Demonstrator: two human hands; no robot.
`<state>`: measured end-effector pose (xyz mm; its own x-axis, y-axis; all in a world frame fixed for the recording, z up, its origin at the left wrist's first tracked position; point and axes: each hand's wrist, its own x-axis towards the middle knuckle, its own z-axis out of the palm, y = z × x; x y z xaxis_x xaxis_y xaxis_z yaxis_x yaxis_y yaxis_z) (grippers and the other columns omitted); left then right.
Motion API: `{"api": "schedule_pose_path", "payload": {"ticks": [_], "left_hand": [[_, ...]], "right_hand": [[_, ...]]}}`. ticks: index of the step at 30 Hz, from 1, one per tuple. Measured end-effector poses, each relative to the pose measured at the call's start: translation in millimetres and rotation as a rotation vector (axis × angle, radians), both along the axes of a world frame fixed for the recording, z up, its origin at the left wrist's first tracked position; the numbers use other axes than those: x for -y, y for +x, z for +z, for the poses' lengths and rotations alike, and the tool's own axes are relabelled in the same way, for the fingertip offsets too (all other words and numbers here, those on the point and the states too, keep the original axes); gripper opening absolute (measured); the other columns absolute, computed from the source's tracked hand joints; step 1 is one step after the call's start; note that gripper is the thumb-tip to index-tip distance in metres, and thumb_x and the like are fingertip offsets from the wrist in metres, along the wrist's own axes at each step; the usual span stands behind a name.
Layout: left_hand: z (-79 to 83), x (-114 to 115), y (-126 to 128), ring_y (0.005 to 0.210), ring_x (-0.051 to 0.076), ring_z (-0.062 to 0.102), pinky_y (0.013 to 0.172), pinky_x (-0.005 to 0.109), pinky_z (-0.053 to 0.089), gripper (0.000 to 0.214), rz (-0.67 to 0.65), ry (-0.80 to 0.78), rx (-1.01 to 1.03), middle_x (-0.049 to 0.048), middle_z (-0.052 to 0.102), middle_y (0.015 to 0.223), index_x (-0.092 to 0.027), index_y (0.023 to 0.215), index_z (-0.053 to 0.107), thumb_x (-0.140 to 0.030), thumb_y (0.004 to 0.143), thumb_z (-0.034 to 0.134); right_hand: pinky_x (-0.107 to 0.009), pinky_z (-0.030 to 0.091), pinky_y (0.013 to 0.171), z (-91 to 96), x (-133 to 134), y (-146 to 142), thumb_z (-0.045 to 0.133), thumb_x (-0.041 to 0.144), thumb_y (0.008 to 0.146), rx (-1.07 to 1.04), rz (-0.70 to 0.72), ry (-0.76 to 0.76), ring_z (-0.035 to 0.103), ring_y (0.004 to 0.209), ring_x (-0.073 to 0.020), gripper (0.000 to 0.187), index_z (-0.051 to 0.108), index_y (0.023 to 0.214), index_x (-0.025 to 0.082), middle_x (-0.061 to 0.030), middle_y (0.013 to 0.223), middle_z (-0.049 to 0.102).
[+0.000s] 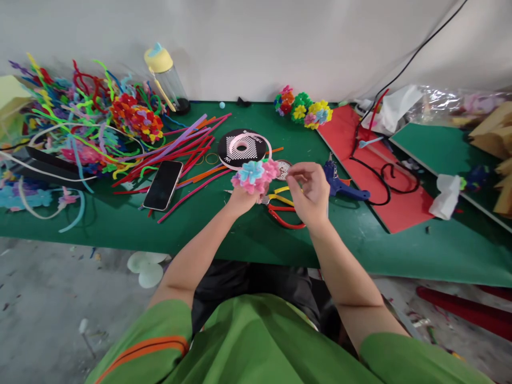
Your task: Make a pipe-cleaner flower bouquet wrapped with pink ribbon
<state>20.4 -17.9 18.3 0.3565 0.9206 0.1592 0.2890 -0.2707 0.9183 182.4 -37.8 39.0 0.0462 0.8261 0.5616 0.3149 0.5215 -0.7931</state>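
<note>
My left hand [241, 201] is closed around the base of a bunch of fuzzy pipe-cleaner flowers [253, 174], pink with a light blue one at the front. To its right, my right hand [311, 196] is raised with thumb and forefinger pinched together; anything between the fingertips is too small to make out. Beside those fingers lies a small round dish of pale bits [283, 169]. Pliers with red and yellow handles [285, 220] rest between my hands. Behind the flowers is a black-and-white ribbon spool [231, 140], with pale pink ribbon curving off it.
A blue glue gun [347, 189] lies right of my right hand, near a red board [394, 200] with a black cord. Leftward are a phone [163, 185], loose pipe cleaners [188, 138], a heap of coloured flowers [136, 116] and a bottle [170, 80]. Finished-looking flower balls [301, 106] stand by the wall.
</note>
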Motion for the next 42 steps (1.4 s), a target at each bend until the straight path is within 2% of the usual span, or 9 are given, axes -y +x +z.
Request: {"api": "schedule_pose_path", "payload": {"ticks": [3, 8, 11, 15, 21, 24, 31, 38, 42], "left_hand": [[-2.0, -0.3, 2.2, 0.051, 0.008, 0.047, 0.052, 0.025, 0.043, 0.047, 0.104, -0.08, 0.189, -0.0005, 0.05, 0.06, -0.018, 0.066, 0.048, -0.059, 0.086, 0.037], [-13.0, -1.1, 10.0, 0.076, 0.014, 0.057, 0.07, 0.03, 0.049, 0.041, 0.222, -0.124, 0.35, 0.0028, 0.058, 0.081, -0.02, 0.083, 0.055, -0.061, 0.079, 0.05], [-18.7, 0.0, 14.0, 0.085, 0.017, 0.058, 0.077, 0.033, 0.05, 0.04, 0.21, -0.188, 0.377, 0.0041, 0.06, 0.087, -0.02, 0.087, 0.056, -0.059, 0.078, 0.051], [-18.4, 1.5, 13.8, 0.088, 0.018, 0.059, 0.076, 0.032, 0.051, 0.044, 0.189, -0.231, 0.357, 0.0056, 0.062, 0.096, -0.02, 0.094, 0.057, -0.06, 0.076, 0.053], [-10.7, 0.9, 5.6, 0.073, 0.013, 0.057, 0.065, 0.026, 0.049, 0.041, -0.026, -0.2, 0.323, 0.0045, 0.062, 0.09, -0.02, 0.089, 0.057, -0.059, 0.082, 0.047], [-8.3, 1.1, 3.3, 0.063, 0.01, 0.052, 0.057, 0.024, 0.046, 0.042, -0.085, -0.193, 0.311, 0.0037, 0.062, 0.087, -0.019, 0.084, 0.055, -0.06, 0.081, 0.046], [5.0, 4.3, 2.3, 0.07, 0.013, 0.055, 0.064, 0.026, 0.049, 0.048, -0.118, -0.126, 0.201, 0.0051, 0.062, 0.087, -0.018, 0.082, 0.057, -0.065, 0.079, 0.045], [7.8, 8.2, 7.3, 0.092, 0.017, 0.061, 0.085, 0.032, 0.051, 0.041, -0.168, -0.148, 0.214, 0.0071, 0.065, 0.097, -0.017, 0.092, 0.061, -0.054, 0.085, 0.045], [5.3, 8.3, 9.0, 0.093, 0.019, 0.062, 0.083, 0.032, 0.052, 0.046, -0.119, -0.13, 0.204, 0.0089, 0.067, 0.097, -0.015, 0.097, 0.063, -0.052, 0.088, 0.038]], "right_hand": [[-0.03, 0.052, 0.065, -1.9, 0.4, -4.6, 0.058, 0.021, 0.079, 0.197, 0.116, -0.138, 0.06, 0.07, -0.0134, 0.005, 0.057, 0.083, 0.019, -0.0019, 0.079, 0.061], [-0.039, 0.052, 0.073, -12.4, 6.6, -22.1, 0.056, 0.026, 0.08, 0.422, 0.217, -0.131, 0.059, 0.087, -0.0228, 0.025, 0.05, 0.102, 0.016, -0.012, 0.093, 0.061], [-0.041, 0.051, 0.071, -18.4, 9.3, -28.3, 0.05, 0.023, 0.082, 0.449, 0.207, -0.095, 0.057, 0.085, -0.0236, 0.017, 0.046, 0.098, 0.017, -0.0132, 0.093, 0.058], [-0.031, 0.046, 0.057, -18.6, 9.1, -27.9, 0.044, 0.019, 0.083, 0.399, 0.317, -0.203, 0.053, 0.064, -0.0157, 0.005, 0.041, 0.087, 0.02, -0.0053, 0.078, 0.055], [-0.028, 0.041, 0.055, -14.1, 8.0, -24.2, 0.039, 0.017, 0.083, 0.305, 0.448, -0.332, 0.047, 0.058, -0.0122, 0.005, 0.037, 0.08, 0.021, 0.0003, 0.069, 0.048], [-0.027, 0.041, 0.055, -16.6, 7.5, -24.9, 0.041, 0.018, 0.082, 0.279, 0.454, -0.313, 0.044, 0.058, -0.0112, 0.011, 0.034, 0.074, 0.022, 0.002, 0.067, 0.044], [-0.026, 0.04, 0.051, -27.3, 4.5, -27.7, 0.046, 0.021, 0.082, 0.268, 0.461, -0.248, 0.042, 0.055, -0.0106, 0.019, 0.033, 0.069, 0.023, 0.0032, 0.063, 0.041], [-0.035, 0.05, 0.068, -24.9, 3.3, -28.0, 0.039, 0.02, 0.084, 0.249, 0.381, -0.181, 0.053, 0.08, -0.0179, 0.01, 0.045, 0.076, 0.021, -0.0048, 0.079, 0.053], [-0.032, 0.047, 0.058, -23.1, 3.3, -23.5, 0.044, 0.023, 0.08, 0.401, 0.297, -0.2, 0.051, 0.064, -0.0155, 0.006, 0.048, 0.077, 0.02, -0.003, 0.07, 0.054]]}}
